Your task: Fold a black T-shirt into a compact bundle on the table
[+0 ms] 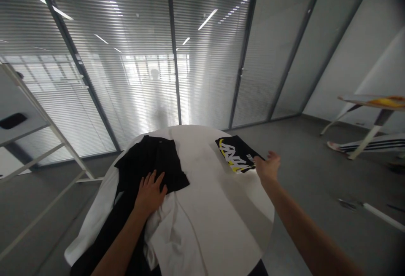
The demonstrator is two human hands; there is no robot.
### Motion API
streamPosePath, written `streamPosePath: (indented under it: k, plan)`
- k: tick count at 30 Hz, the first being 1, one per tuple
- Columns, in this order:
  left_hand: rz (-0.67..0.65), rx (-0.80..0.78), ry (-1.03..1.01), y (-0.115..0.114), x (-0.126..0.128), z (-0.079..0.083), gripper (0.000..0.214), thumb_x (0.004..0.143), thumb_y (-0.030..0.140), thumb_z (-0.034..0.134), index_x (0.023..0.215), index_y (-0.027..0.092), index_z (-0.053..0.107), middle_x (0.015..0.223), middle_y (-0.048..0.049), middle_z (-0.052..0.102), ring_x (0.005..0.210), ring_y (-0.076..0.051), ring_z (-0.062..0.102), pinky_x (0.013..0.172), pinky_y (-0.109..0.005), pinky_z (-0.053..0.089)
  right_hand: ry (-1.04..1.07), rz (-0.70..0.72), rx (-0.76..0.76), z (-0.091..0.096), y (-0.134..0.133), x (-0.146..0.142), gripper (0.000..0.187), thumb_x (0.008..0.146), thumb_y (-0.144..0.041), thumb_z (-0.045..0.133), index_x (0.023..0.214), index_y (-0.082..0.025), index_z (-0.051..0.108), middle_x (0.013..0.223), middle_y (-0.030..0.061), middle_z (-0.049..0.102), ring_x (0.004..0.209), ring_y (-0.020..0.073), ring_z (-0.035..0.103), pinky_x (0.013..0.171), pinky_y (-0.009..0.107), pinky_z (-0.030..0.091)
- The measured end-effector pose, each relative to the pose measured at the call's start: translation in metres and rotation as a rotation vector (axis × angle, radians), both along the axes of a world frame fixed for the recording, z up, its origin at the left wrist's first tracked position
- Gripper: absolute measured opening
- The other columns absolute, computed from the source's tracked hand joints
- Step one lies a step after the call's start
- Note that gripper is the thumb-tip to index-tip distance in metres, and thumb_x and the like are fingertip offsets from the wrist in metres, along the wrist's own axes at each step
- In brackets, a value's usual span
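My left hand (151, 194) lies with spread fingers on a black garment (158, 158), which is spread over the left side of the round white table (205, 145). A long dark strip of cloth runs from it toward me under my left forearm. Wrinkled white cloth (174, 229) lies beside and below that hand. On the right, a folded black garment (237, 154) with white lettering and yellow print rests near the table edge. My right hand (268, 166) is at its right corner, thumb and fingers apart; whether the thumb touches the cloth I cannot tell.
Glass partitions with blinds (205, 78) stand behind the table. A whiteboard on a white frame (60, 137) is at the left. At the far right are another table (363, 99) with something yellow on it, a striped trouser leg (373, 143) and a white bar (384, 217) near the floor.
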State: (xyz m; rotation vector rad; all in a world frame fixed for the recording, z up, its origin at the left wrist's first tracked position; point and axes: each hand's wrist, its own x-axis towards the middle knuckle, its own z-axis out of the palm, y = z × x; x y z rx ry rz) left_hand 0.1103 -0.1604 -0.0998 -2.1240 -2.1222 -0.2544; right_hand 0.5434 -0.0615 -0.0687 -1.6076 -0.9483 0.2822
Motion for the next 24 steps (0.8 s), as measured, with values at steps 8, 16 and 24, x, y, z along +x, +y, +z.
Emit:
streamPosePath:
  k: [8,16,24]
  plan:
    - [0.006,0.036,0.006,0.002,-0.002,-0.007,0.055,0.091,0.04,0.044,0.144,0.026,0.046,0.151,-0.0123,0.041,0.138,-0.031,0.038,0.114,-0.051,0.023,-1.013,0.172,-0.292,-0.037,-0.003,-0.04,0.053,0.093,-0.036,0.04,0.144,-0.022,0.043,0.149,0.0146,0.04,0.136,0.0357,0.035,0.108,0.058,0.027]
    - [-0.014,0.064,-0.003,0.004,-0.004,-0.01,0.055,0.091,0.039,0.045,0.144,0.026,0.047,0.15,-0.0127,0.042,0.137,-0.031,0.039,0.113,-0.052,0.025,-1.073,0.254,-0.391,-0.053,0.026,-0.037,0.051,0.097,-0.04,0.036,0.145,-0.027,0.043,0.151,0.0128,0.039,0.138,0.0379,0.031,0.108,0.063,0.021]
    - [-0.035,0.067,-0.03,0.003,-0.005,-0.008,0.049,0.093,0.036,0.042,0.141,0.029,0.05,0.148,-0.0118,0.044,0.135,-0.031,0.041,0.112,-0.052,0.026,-0.929,0.402,-0.391,-0.025,0.003,-0.062,0.038,0.085,-0.025,0.052,0.122,-0.027,0.062,0.136,0.0069,0.054,0.132,0.0289,0.04,0.11,0.053,0.023]
